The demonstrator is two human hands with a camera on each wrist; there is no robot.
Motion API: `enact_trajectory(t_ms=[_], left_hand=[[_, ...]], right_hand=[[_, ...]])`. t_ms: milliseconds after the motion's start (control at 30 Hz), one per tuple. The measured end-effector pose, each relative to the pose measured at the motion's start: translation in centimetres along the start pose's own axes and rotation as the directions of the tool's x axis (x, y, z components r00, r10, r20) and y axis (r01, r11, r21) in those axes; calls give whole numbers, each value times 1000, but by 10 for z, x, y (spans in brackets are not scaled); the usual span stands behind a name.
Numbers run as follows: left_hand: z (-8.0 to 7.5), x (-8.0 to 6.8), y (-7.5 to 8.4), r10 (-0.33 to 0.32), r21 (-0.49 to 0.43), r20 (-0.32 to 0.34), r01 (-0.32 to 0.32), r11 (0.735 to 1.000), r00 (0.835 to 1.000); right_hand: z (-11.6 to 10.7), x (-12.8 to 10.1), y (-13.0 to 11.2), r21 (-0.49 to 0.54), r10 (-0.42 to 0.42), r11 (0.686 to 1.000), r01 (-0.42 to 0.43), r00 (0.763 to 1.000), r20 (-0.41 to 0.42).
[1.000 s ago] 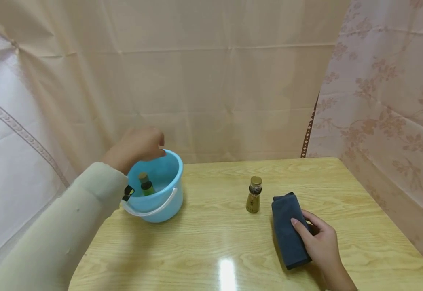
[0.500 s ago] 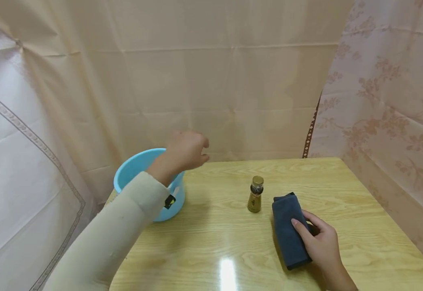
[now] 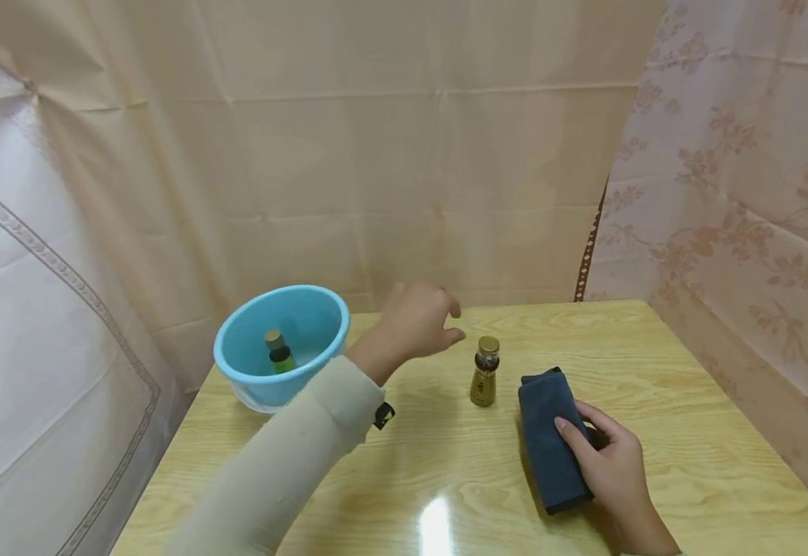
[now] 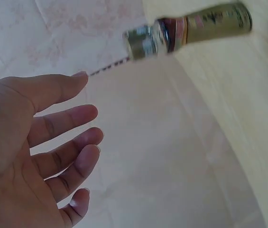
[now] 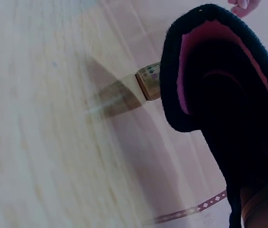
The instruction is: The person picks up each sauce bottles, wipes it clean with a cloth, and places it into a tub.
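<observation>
A small gold-capped bottle (image 3: 485,372) stands upright on the wooden table (image 3: 404,463); it also shows in the left wrist view, bottle (image 4: 195,29), and the right wrist view, bottle (image 5: 148,80). My left hand (image 3: 418,318) hovers just left of it, fingers relaxed and holding nothing (image 4: 53,142). A folded dark blue cloth (image 3: 548,440) lies to the bottle's right, cloth (image 5: 224,95). My right hand (image 3: 602,455) holds the cloth at its right side, fingers on top. A light blue bucket (image 3: 237,363) at the left holds a green bottle (image 3: 277,352).
Beige curtains hang behind the table and a floral curtain (image 3: 745,193) runs along its right edge. The table's left edge lies just beyond the bucket.
My left hand has left the bucket and moved right across the table to just beside the gold-capped bottle. The right hand and cloth have stayed put.
</observation>
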State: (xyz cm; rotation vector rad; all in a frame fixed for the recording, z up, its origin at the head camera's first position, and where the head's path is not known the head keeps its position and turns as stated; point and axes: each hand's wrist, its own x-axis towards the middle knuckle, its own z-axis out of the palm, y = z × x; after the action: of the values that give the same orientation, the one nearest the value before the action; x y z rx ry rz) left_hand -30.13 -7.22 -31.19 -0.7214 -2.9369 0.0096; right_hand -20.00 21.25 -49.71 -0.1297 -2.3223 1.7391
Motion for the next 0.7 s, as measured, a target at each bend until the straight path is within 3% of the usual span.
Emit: enact_trajectory(t_ms=[200, 367, 700], left_hand=[[15, 8, 22, -3, -51, 10, 4, 999, 1000], [23, 13, 34, 18, -9, -4, -18, 1000, 1000], [39, 18, 43, -7, 48, -13, 8, 999, 1000]], right_hand=[[-2, -1, 1, -8, 9, 1000, -9, 1000, -3], [-3, 0, 1, -14, 17, 1000, -17, 1000, -6], [-3, 0, 1, -26, 10, 1000, -11, 1000, -15]])
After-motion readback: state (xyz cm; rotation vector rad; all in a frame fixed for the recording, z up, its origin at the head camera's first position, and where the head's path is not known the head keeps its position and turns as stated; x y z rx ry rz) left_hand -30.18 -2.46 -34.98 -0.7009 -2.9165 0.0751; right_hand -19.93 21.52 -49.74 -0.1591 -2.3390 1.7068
